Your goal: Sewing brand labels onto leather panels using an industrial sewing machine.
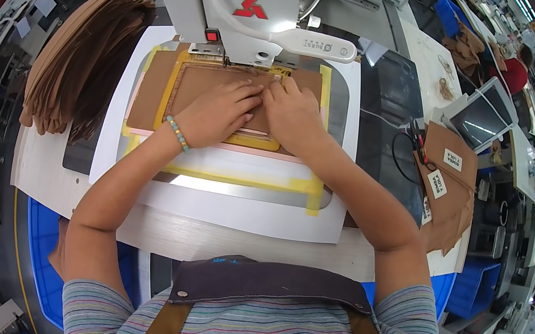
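A brown fabric piece (206, 89) lies flat in a yellow rectangular frame (172, 91), under the head of a white sewing machine (250, 15). My left hand (217, 110) rests on the fabric, palm down, its fingers stretched toward the upper right. A beaded bracelet (178, 134) circles that wrist. On the frame's right part lies my right hand (293, 116), fingers extended forward near the machine's needle area. The two hands nearly meet at the fingertips; neither visibly grips anything. What lies beneath the right palm is hidden.
A tall stack of brown fabric pieces (80, 58) stands at the left. Labelled brown pieces (452, 184) lie at the right with dark-handled scissors (421, 145) by them. A small screen (484, 118) stands behind. Blue bins (43, 257) sit below the table's front edge.
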